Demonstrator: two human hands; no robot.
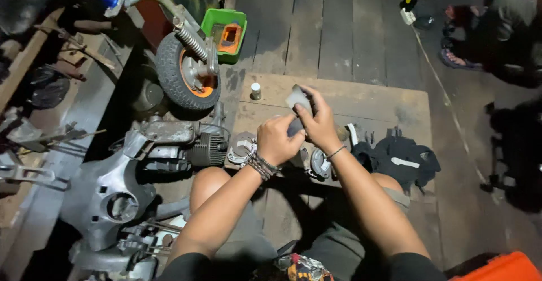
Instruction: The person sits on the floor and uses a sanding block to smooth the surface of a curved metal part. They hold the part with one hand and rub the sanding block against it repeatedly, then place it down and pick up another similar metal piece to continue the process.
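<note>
Person sits on the plank floor (339, 27), both hands raised over a wooden board (372, 97). Right hand (320, 124) pinches a small grey flat piece (298, 96) at its lower edge, piece sticking up toward the far side. Left hand (276, 139) is closed around a dark part (294, 126) just below it, touching the right hand. Round metal covers (322, 162) lie on the board right under the hands. Engine block (186, 143) to the left, small wheel (183, 75) and green tray (226, 33) farther left. Black cloth (401, 157) to the right.
</note>
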